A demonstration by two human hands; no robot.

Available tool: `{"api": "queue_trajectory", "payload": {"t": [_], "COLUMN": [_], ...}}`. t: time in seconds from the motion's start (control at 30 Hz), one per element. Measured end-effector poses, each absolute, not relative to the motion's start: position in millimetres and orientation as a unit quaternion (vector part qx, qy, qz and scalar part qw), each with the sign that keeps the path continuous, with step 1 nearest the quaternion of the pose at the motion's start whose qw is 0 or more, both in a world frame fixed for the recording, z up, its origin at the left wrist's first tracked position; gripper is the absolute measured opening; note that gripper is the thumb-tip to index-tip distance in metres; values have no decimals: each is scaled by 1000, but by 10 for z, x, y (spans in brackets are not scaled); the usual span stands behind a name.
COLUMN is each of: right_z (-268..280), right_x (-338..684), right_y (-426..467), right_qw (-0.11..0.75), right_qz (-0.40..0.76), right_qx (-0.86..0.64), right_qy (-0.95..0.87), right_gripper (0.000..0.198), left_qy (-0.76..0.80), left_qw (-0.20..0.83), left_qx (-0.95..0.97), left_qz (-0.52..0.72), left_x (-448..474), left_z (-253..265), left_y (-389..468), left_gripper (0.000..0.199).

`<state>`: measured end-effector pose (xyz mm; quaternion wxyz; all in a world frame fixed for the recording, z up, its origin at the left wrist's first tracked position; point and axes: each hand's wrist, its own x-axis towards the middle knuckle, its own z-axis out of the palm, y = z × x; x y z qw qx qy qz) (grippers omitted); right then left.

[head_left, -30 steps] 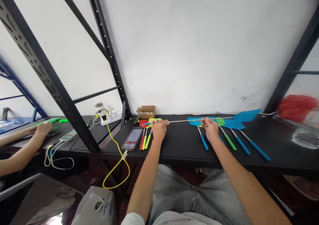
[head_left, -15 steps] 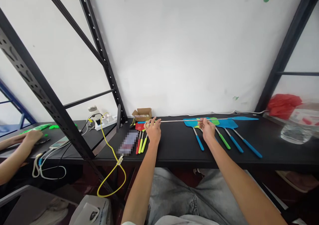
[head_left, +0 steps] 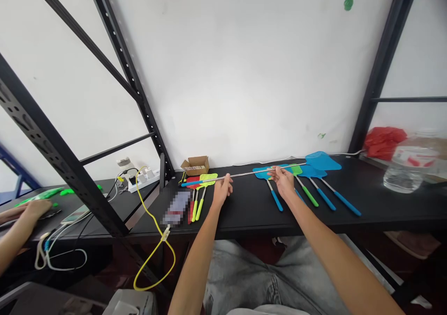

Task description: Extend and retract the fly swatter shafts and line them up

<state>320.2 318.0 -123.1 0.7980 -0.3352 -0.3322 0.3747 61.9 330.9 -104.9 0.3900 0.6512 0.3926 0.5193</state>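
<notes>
A blue fly swatter [head_left: 323,161] with a long metal rod is held crosswise above the table, its blue handle at the left and its flat head at the right. My left hand [head_left: 222,189] is closed around the rod near the handle end. Farther along, my right hand [head_left: 283,181] pinches the same rod. Beneath and beside the right hand lie several shorter swatters, among them a blue one [head_left: 274,196] and a green-handled one [head_left: 307,191]. Left of my left hand are yellow swatters [head_left: 200,203] and a red one [head_left: 191,208], partly covered.
A small open cardboard box [head_left: 196,165] stands by the wall. Beside the swatters lies a phone [head_left: 177,208] on a yellow cable [head_left: 153,217]. A large clear bottle [head_left: 405,170] and red bag [head_left: 384,142] are at the right. Another person's hand [head_left: 38,209] works at the far left.
The held swatter has tilted, its handle now lower and nearer and its head turned to show its flat face. My left hand has turned and shifted slightly right along the rod.
</notes>
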Motion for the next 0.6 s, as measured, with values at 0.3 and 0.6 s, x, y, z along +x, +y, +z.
{"api": "queue_trajectory", "payload": {"t": [0.3,0.6], "right_z": [-1228,-1195], "right_x": [3157,3300], "right_y": [3194,3189], "right_qw": [798,835], "right_qz": [378,334], "right_qx": [-333,-336], "right_qy": [-330,-278], "right_gripper": [42,39], "left_qy": [331,390], "left_qw": [524,437], "left_qx": [544,453], "left_qz": [565,672], "left_x": [535,481], "left_z": [-1089,-1108], "left_y": [3418,3505], "left_gripper": [49,42]}}
